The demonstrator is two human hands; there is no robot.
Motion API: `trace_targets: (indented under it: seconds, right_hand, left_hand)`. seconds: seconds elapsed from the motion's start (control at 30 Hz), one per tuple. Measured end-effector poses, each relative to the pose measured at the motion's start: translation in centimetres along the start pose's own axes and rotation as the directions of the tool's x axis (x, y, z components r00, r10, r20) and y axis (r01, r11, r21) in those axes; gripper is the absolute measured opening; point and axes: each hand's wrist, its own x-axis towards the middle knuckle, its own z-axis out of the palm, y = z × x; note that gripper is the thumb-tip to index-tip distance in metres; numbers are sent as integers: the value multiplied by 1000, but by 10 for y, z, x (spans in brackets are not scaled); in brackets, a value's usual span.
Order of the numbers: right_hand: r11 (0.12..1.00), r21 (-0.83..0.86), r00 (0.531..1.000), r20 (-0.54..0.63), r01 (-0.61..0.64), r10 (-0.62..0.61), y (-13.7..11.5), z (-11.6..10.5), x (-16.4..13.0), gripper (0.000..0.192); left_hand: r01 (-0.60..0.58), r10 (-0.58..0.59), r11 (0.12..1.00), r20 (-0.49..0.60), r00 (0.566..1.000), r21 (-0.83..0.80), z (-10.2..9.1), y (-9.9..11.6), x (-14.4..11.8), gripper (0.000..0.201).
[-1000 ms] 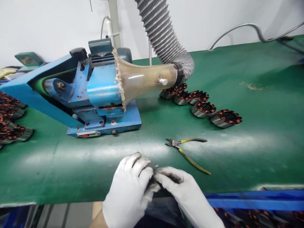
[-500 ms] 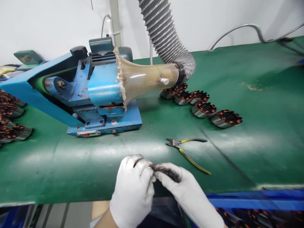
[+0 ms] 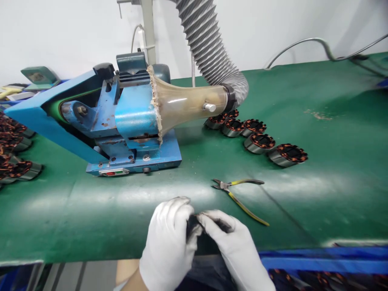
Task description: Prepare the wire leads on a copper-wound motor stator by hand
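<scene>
Above the bench's front edge, my two white-gloved hands meet. My left hand [image 3: 169, 238] curls its fingers around a dark stator [image 3: 190, 227], most of which the gloves hide. My right hand [image 3: 232, 238] has its thumb and fingertips pinched together at the near right rim of that piece; the exact spot gripped is hidden. Dark smudges mark the inside of the right glove. Just beyond the right hand lie diagonal cutters [image 3: 224, 186] with yellow handles spread apart, touched by neither hand.
A blue belt-driven machine [image 3: 133, 109] stands behind, its amber funnel [image 3: 188, 101] joined to a grey hose [image 3: 209, 44]. Several copper-wound stators [image 3: 287, 155] sit right of it, more stators [image 3: 27, 169] at far left. A blue crate [image 3: 327, 258] holds others below the bench [image 3: 91, 218].
My left fingers have shifted and the held piece has turned, showing a dark gap instead of its coppery edge. My right fingertips have drawn closer together. The camera has tilted slightly.
</scene>
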Motion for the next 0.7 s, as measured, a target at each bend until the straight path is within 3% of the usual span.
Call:
trace_targets:
  seconds: [0.07,0.13,0.27,0.5,0.7]
  right_hand:
    - [999,38,999,-3,-32,33,-2,3,-1,16]
    - [996,70,998,0,-58,58,-6,7,-1,20]
    - [993,86,997,31,-77,75,-14,11,1,27]
    - [994,62,967,243,-90,72,-17,-11,2,38]
    - [996,78,985,171,-42,28,-7,-20,-6,32]
  left_hand:
    - [-7,2,997,64,998,77,-1,2,1,33]
    - [-21,4,991,125,992,131,-1,3,2,33]
    - [-20,8,994,112,994,111,0,2,4,24]
    - [18,-24,999,157,987,40,-3,0,9,19]
    - [50,-49,999,162,986,-2,-5,1,7,17]
